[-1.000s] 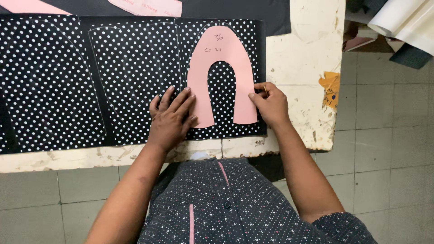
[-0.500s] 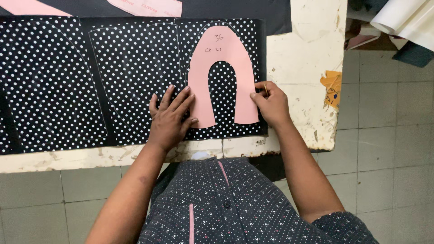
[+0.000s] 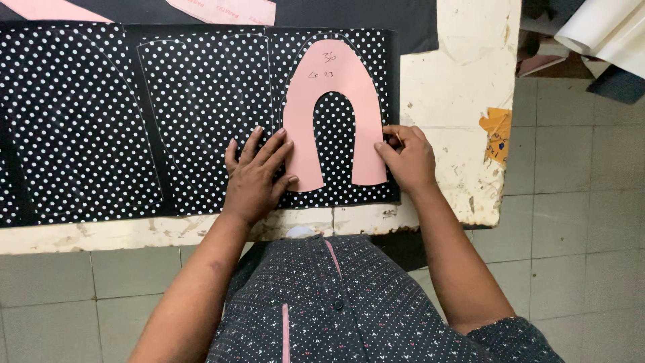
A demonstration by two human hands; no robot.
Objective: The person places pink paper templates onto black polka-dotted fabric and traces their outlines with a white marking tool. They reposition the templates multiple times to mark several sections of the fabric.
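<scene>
A pink U-shaped paper pattern [image 3: 304, 107] lies flat on black fabric with white dots [image 3: 195, 101], spread over a worn white table [image 3: 450, 87]. My left hand [image 3: 254, 176] rests flat with fingers spread on the pattern's left leg and the fabric beside it. My right hand [image 3: 406, 156] sits at the outer edge of the pattern's right leg, fingers pinched on a small thin marker whose tip touches the fabric. Faint chalk outlines of other shapes show on the fabric to the left.
Two more pink paper patterns [image 3: 225, 10] lie at the far edge on plain dark cloth [image 3: 349, 13]. The table's right edge has chipped paint and an orange patch [image 3: 496, 131]. A white roll [image 3: 601, 30] lies on the tiled floor at top right.
Both hands stay on the pattern; my right hand has shifted very slightly along the right leg's outer edge. The view has barely moved.
</scene>
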